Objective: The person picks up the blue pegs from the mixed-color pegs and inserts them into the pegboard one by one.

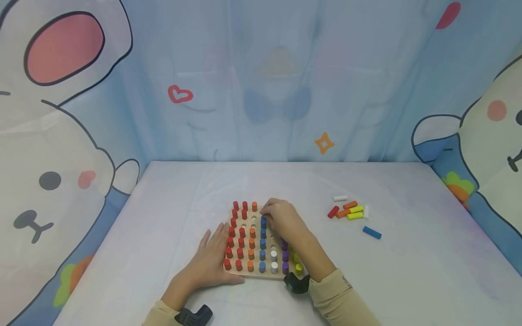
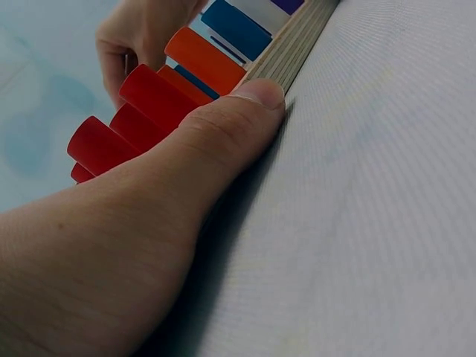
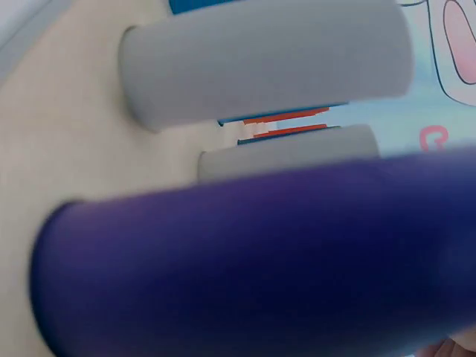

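Note:
A wooden pegboard point(image 1: 267, 274) bears columns of red pegs point(image 1: 231, 232), orange pegs point(image 1: 251, 243), blue pegs point(image 1: 263, 244), white pegs point(image 1: 274, 267), purple pegs point(image 1: 285, 256) and yellow pegs point(image 1: 299, 267). Along its left side lies my left hand point(image 1: 208, 262), fingers straight, with the thumb point(image 2: 223, 130) touching the front edge. My right hand point(image 1: 285, 219) reaches over the board. Its fingertips pinch a blue peg at the far end of the blue column, mostly hidden by the fingers. The right forearm covers part of the right columns. A purple peg point(image 3: 245, 260) fills the right wrist view.
Right of the board lie loose pegs: a red peg point(image 1: 333, 212), a blue peg point(image 1: 372, 232), yellow pegs point(image 1: 355, 216), orange pegs point(image 1: 350, 205) and white pegs point(image 1: 340, 198). A white cloth point(image 1: 408, 271) covers the table. A printed curtain point(image 1: 281, 113) hangs behind.

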`<state>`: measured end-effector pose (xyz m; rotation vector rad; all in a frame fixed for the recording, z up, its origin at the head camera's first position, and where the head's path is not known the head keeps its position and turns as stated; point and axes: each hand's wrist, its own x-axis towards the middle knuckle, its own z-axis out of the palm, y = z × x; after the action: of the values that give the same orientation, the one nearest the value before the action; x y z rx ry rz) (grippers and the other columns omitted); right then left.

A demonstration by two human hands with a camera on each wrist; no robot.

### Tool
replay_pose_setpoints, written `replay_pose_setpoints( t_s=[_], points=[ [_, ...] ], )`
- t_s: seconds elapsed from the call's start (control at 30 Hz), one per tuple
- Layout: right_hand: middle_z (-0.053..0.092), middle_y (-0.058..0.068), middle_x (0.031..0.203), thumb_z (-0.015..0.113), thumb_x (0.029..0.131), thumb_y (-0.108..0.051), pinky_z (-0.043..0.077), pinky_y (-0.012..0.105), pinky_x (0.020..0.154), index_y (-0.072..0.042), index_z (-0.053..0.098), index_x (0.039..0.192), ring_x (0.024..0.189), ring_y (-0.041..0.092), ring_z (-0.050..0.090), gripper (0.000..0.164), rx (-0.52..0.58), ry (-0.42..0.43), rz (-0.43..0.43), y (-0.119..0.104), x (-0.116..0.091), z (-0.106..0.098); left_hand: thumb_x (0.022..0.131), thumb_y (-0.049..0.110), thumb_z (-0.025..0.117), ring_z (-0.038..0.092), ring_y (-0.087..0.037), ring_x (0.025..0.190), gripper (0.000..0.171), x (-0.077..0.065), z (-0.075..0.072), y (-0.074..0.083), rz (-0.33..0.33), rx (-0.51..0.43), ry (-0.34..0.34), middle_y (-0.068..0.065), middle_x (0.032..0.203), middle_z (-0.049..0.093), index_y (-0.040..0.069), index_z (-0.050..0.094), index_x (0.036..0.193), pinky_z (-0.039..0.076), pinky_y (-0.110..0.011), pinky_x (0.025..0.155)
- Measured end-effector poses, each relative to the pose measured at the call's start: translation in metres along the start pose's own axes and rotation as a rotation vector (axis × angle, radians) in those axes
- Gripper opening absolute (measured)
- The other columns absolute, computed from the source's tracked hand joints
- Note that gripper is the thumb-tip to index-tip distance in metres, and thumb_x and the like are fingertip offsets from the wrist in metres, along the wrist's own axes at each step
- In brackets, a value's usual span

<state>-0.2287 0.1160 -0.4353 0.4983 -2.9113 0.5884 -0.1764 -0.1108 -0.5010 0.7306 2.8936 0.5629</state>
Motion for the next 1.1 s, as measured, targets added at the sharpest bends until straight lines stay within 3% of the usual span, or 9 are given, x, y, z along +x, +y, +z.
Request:
replay_pose_setpoints(
  t_s=[0.63,0.9,1.1],
  points=[
    [0.065,0.005,0.122,0.056,0.093,-0.001,0.046,0.036,0.101,-0.010,0.069,0.115,0.119,0.024,0.059,0.027,-0.043,-0.137,0.050,-0.004,0.002,0.003,0.061,0.080,0.063,0.005,-0.022,0.149,0.129,0.000,-0.001,0.003,-0.021,-0.008,-0.026,-0.007,0.161,0.012,0.008,0.008,0.153,0.002,-0.054,0.119],
    [0.066,0.004,0.120,0.061,0.090,-0.004,0.047,0.038,0.100,-0.011,0.069,0.114,0.118,0.024,0.059,0.026,0.009,-0.088,0.089,-0.001,-0.002,-0.010,0.060,0.083,0.061,0.005,-0.020,0.149,0.131,0.000,0.000,0.001,-0.022,-0.001,-0.014,-0.005,0.161,0.012,0.009,0.007,0.153,0.002,-0.053,0.119],
    [0.069,0.003,0.112,0.064,0.090,-0.011,0.051,0.039,0.094,-0.011,0.071,0.109,0.110,0.023,0.063,0.020,0.021,-0.024,0.089,0.013,-0.004,-0.027,0.060,0.081,0.063,0.008,-0.022,0.149,0.130,0.000,0.000,0.002,-0.013,-0.005,-0.001,-0.007,0.160,0.014,0.007,0.010,0.153,0.003,-0.054,0.118]
  ],
)
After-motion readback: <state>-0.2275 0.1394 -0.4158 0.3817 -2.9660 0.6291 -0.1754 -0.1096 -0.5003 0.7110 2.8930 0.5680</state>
